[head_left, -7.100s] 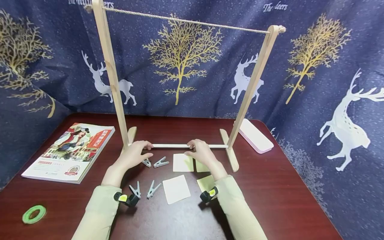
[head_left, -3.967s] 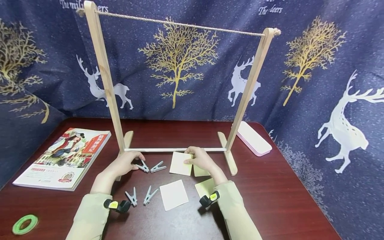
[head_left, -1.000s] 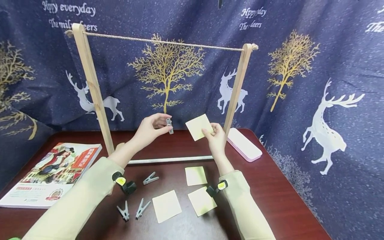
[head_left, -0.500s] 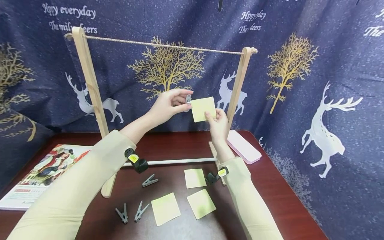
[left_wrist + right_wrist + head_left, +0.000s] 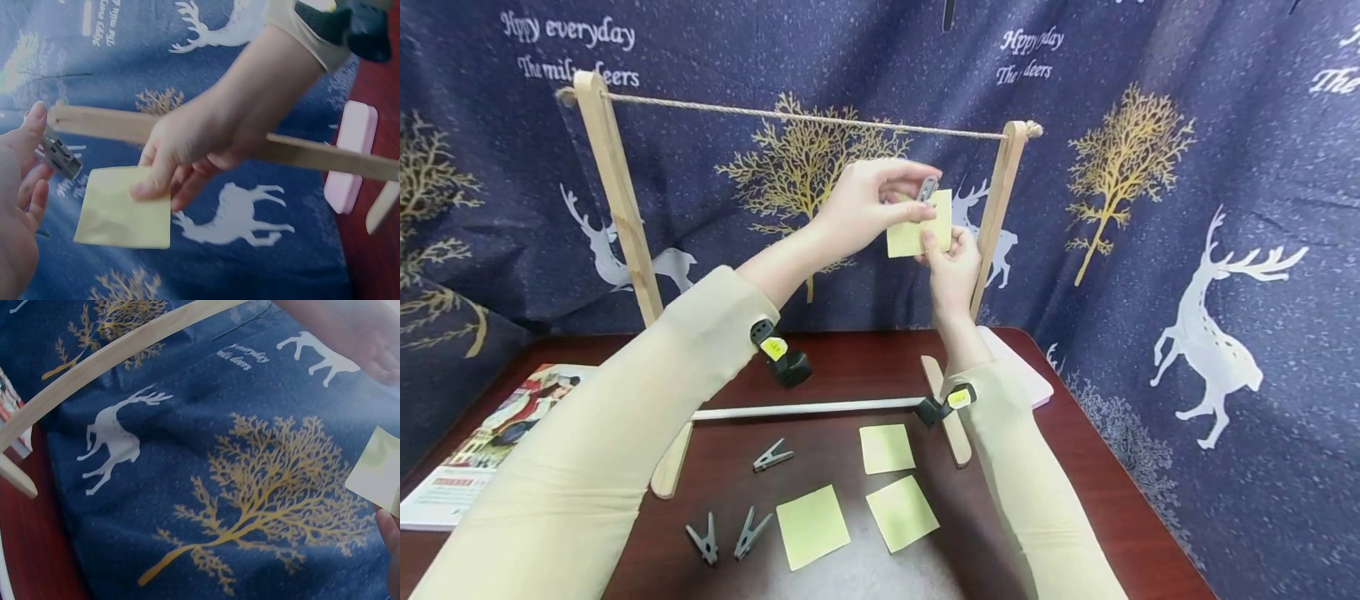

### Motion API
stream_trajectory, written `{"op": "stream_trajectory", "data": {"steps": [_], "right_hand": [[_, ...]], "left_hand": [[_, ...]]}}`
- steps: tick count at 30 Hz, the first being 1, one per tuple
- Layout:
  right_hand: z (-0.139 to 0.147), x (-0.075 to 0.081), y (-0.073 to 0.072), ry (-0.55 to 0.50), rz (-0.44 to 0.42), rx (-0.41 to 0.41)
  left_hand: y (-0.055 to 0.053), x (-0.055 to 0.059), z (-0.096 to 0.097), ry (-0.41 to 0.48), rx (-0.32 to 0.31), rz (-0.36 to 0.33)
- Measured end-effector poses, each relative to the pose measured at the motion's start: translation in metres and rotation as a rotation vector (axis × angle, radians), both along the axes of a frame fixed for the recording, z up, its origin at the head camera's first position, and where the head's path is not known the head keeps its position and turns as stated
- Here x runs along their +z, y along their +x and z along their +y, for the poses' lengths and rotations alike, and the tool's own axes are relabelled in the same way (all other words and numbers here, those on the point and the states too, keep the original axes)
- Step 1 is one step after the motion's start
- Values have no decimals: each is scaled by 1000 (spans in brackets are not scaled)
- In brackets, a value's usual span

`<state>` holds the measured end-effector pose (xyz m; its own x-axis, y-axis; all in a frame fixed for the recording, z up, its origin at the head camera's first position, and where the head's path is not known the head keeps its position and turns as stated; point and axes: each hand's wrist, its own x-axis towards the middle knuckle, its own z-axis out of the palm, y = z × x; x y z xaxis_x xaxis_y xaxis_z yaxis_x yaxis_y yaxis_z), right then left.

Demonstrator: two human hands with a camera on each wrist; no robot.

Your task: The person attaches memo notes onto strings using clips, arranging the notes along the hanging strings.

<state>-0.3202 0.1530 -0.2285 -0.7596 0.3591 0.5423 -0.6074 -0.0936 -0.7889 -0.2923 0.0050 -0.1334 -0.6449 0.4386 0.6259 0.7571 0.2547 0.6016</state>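
While three loose clothespins point(image 5: 743, 546) and three yellow squares point(image 5: 812, 527) lie on the desk point(image 5: 820, 446), a person's left hand point(image 5: 867, 204), arm stretched up and across, pinches a gray clothespin point(image 5: 928, 190) between thumb and nearly closed fingers, just beside a raised paper sheet point(image 5: 906, 243). The upright right hand point(image 5: 955, 268) pinches that sheet near its lower edge, thumb in front. Beyond stand a rope-strung wooden frame point(image 5: 620, 187) and a deer-print curtain point(image 5: 820, 50).
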Motion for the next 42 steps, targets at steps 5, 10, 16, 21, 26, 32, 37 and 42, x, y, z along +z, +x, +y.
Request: {"op": "stream_trajectory", "data": {"steps": [5,10,16,21,26,32,37,42], "right_hand": [[-2,14,-1,-58,56,11],[-4,24,0,-101,80,2],[-6,36,2,-130,88,-9],[-9,42,3,-144,91,-6],[-10,44,2,-158,96,-19],[-12,46,3,-174,82,-36],[-13,46,3,-188,101,-36],[-13,47,3,-193,118,-43]], "left_hand": [[5,22,17,84,-25,25],[10,43,30,121,-31,61],[10,66,44,95,-10,57],[7,75,52,102,39,90],[5,79,55,146,112,80],[3,81,53,200,164,60],[1,80,52,215,226,73],[1,78,51,235,261,72]]}}
